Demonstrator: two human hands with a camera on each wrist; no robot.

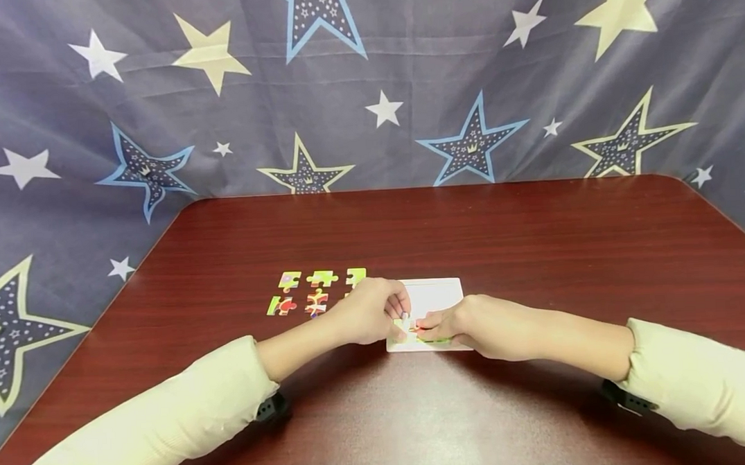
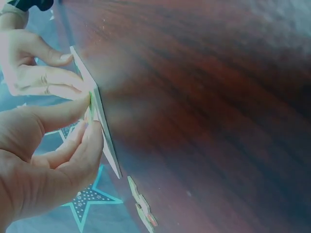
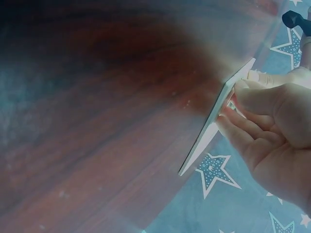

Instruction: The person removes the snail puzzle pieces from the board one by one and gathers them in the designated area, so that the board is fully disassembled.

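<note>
A white puzzle board point(image 1: 434, 296) lies on the table between the two hands. My left hand point(image 1: 371, 311) pinches a jigsaw piece point(image 2: 92, 101) between thumb and fingers at the board's near left corner; the fingers hide most of it. From the right, my right hand point(image 1: 498, 324) rests its fairly straight fingers on the board, touching jigsaw pieces with red and green print point(image 1: 433, 339). Its thumb stands apart from the fingers, near the board's near edge, in the left wrist view. How the pieces under the hands join is hidden.
Left of the board, several loose jigsaw pieces lie in two rows, among them a green one point(image 1: 322, 278) and a red one point(image 1: 316, 302). The left forearm partly covers the nearer row. Behind the dark red table point(image 1: 535, 232) hangs a grey star-patterned cloth point(image 1: 396, 65).
</note>
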